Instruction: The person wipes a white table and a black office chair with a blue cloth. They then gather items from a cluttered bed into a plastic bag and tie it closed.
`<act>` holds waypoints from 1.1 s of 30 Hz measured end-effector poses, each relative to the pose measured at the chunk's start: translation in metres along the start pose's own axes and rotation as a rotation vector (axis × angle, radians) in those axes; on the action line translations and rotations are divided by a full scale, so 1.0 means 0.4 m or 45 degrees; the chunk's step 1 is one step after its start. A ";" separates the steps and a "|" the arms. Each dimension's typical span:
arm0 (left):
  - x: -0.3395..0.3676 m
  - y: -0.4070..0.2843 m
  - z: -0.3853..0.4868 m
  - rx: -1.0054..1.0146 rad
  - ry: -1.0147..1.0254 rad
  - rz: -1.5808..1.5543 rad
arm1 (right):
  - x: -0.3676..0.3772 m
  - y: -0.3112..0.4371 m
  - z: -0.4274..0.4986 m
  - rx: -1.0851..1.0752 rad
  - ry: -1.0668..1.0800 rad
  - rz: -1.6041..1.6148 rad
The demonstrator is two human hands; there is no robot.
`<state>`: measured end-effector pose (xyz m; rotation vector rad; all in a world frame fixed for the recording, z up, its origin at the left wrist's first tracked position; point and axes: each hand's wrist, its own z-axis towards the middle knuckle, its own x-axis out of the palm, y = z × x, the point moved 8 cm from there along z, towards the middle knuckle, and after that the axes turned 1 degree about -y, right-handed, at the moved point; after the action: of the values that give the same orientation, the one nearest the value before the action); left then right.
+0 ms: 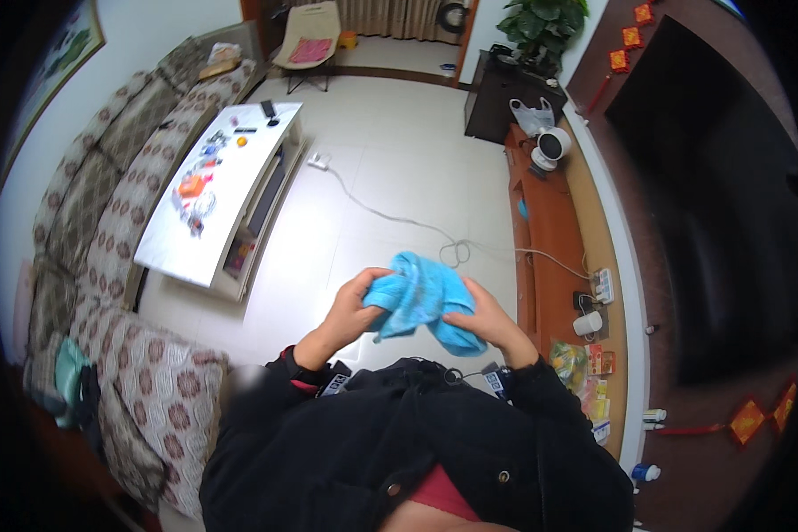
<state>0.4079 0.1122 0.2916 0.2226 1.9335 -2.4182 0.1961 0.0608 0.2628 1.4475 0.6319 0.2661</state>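
A crumpled blue cloth is held up in front of my body, above the tiled floor. My left hand grips its left end, with the thumb and fingers around the folds. My right hand grips the other end, the thumb lying on the front of the cloth. A fold hangs down between the hands, and the lower right part droops below my right hand. The fingertips behind the cloth are hidden.
A white-topped coffee table bearing small items stands left, beside a patterned sofa. A cable runs across the floor to a power strip on the wooden TV cabinet at right. A folding chair stands at the far end.
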 end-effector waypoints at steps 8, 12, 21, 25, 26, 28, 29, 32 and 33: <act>-0.012 0.168 0.606 0.012 0.209 0.007 | -0.363 -0.148 0.310 0.072 -0.234 0.849; -0.095 0.254 0.832 -0.013 0.272 -0.009 | -0.477 -0.152 0.601 0.209 -0.293 1.132; -0.357 0.419 1.286 -0.126 0.130 0.013 | -0.436 -0.013 1.364 -0.130 0.173 0.220; -0.437 0.516 1.562 -0.227 0.341 0.009 | -0.485 -0.052 1.622 -0.042 0.143 0.357; -0.452 0.526 1.636 -0.173 0.354 0.006 | -0.526 -0.075 1.667 0.064 0.067 0.480; -0.472 0.550 1.786 -0.139 0.385 0.010 | -0.605 -0.110 1.747 0.240 -0.044 0.646; -0.472 0.562 1.862 -0.145 0.398 0.019 | -0.643 -0.112 1.780 0.210 -0.116 0.789; -0.449 0.588 2.085 -0.143 0.324 -0.148 | -0.761 -0.140 1.876 0.115 -0.314 1.211; -0.437 0.593 2.160 -0.116 0.278 -0.269 | -0.798 -0.145 1.905 0.023 -0.325 1.178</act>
<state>0.5328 -0.7920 0.2706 0.3053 2.2617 -2.5183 0.3439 -0.7541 0.2812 1.6787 -0.2834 0.7754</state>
